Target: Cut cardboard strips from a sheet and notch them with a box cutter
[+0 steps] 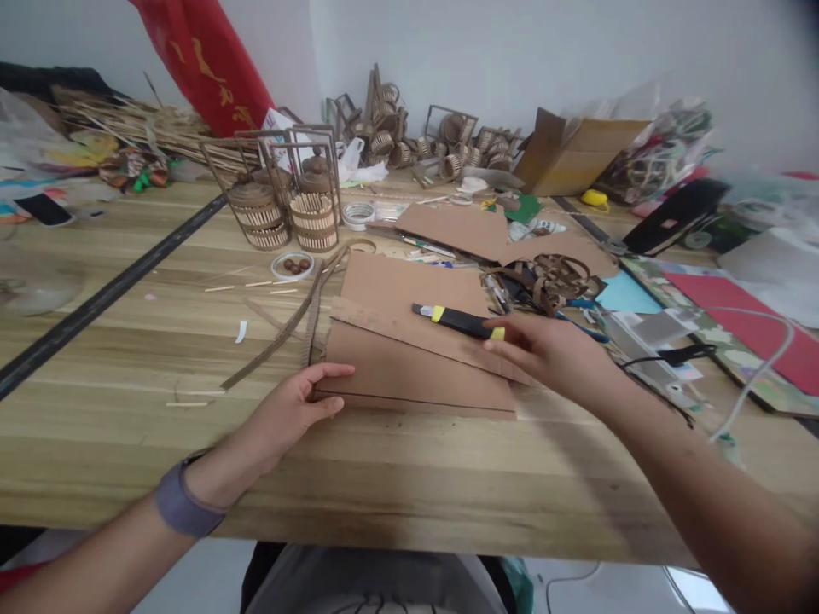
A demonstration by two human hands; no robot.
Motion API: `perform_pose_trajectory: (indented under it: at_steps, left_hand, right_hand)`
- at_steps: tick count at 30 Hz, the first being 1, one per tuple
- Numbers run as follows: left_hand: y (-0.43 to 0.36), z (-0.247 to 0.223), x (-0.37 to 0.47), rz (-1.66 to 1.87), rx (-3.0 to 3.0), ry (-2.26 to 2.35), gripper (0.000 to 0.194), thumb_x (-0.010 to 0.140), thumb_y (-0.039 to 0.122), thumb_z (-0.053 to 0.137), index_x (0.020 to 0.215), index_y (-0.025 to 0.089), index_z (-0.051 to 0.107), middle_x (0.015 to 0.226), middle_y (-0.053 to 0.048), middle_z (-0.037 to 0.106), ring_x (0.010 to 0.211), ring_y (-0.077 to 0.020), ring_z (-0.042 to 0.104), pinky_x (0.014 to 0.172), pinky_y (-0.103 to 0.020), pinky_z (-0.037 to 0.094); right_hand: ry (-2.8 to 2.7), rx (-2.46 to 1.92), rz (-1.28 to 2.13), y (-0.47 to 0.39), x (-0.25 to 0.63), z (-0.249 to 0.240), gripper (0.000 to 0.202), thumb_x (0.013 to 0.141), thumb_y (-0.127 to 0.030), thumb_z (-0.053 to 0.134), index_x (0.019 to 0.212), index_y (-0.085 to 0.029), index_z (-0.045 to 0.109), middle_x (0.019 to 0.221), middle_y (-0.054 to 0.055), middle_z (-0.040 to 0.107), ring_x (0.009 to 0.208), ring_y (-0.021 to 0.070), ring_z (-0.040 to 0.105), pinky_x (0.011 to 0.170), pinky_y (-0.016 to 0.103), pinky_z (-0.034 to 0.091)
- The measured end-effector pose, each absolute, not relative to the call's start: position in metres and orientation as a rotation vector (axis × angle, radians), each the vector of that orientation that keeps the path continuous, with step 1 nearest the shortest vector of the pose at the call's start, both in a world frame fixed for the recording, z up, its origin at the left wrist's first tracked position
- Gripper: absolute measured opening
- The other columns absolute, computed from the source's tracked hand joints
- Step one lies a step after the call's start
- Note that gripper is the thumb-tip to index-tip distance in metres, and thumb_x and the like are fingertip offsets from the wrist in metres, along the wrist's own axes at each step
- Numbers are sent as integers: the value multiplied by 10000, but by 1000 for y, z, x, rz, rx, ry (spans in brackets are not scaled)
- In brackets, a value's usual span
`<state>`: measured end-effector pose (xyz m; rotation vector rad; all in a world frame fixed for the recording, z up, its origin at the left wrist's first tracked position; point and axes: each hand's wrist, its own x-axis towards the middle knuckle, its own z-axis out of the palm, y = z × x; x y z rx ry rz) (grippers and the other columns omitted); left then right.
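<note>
In my right hand (543,350) is a black and yellow utility knife (464,322), its blade end pointing left above the cardboard. The fingers close on the knife's yellow rear end. Beneath it a brown cardboard piece (409,362), marked with a dark line near its front edge, lies partly over a larger cardboard sheet (409,281). My left hand (313,396), with a grey band on its wrist, is at the left edge of the front piece. Its thumb and index finger are apart over the cardboard; the other fingers are mostly hidden.
Brown strips (275,341) and thin sticks lie to the left. Behind stand small lantern-like baskets (313,213), a dish (293,267) of brown balls and a tape roll (358,215). Coiled strips (556,281) and a red sheet (748,328) lie right, with an open carton (576,153) farther back.
</note>
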<state>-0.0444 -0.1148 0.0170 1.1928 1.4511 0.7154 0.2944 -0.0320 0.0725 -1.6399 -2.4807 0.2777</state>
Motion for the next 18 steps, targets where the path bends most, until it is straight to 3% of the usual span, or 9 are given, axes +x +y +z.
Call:
perform_pose_trajectory:
  at_steps: [2, 3, 7, 11, 15, 18]
  left_hand:
    - [-115, 15, -45, 718, 1203, 1441, 670, 699, 407, 680, 1321, 174, 588, 852, 1, 622, 741, -173, 538, 724, -298, 444]
    - [-115, 14, -45, 720, 1205, 1436, 701, 712, 404, 674, 1365, 177, 553, 835, 6, 608, 732, -172, 539, 707, -294, 440]
    - [-117, 8, -48, 710, 1258, 1422, 724, 770, 352, 624, 1462, 214, 459, 838, 9, 589, 724, -170, 542, 675, -285, 426]
    - [-118, 6, -50, 701, 1330, 1428, 663, 807, 335, 608, 1450, 242, 481, 853, 4, 582, 753, -172, 526, 673, -278, 419]
    - [-117, 4, -51, 700, 1343, 1422, 648, 818, 326, 612, 1451, 258, 486, 987, -24, 630, 797, -178, 548, 723, -300, 448]
    - [-117, 3, -50, 733, 1317, 1388, 636, 820, 319, 621, 1442, 277, 494, 1087, -36, 645, 855, -188, 575, 762, -313, 466]
  right_hand:
    - [-2601, -1471, 82, -9, 279, 65, 448, 907, -457, 588, 1268, -201, 659, 1157, 141, 695, 1040, 284, 666, 831, 370, 519]
    - [-2652, -1424, 41, 2, 273, 59, 484, 897, -436, 609, 1319, -198, 623, 1229, 156, 665, 1106, 299, 644, 889, 395, 515]
    - [-2785, -1356, 65, 27, 264, 43, 405, 916, -312, 548, 1275, -139, 622, 1128, 153, 676, 1018, 258, 670, 883, 366, 525]
    - [-2790, -1326, -13, 6, 263, 49, 404, 957, -282, 395, 1256, -96, 594, 1139, 189, 648, 884, 259, 671, 750, 366, 516]
    - [-2883, -1159, -141, -43, 248, 61, 315, 990, -318, 366, 1103, -172, 621, 965, 93, 677, 616, 161, 618, 553, 281, 410]
    - [-2972, -1158, -21, -72, 231, 60, 287, 1021, -372, 379, 1051, -210, 614, 877, 44, 684, 607, 156, 635, 511, 272, 354]
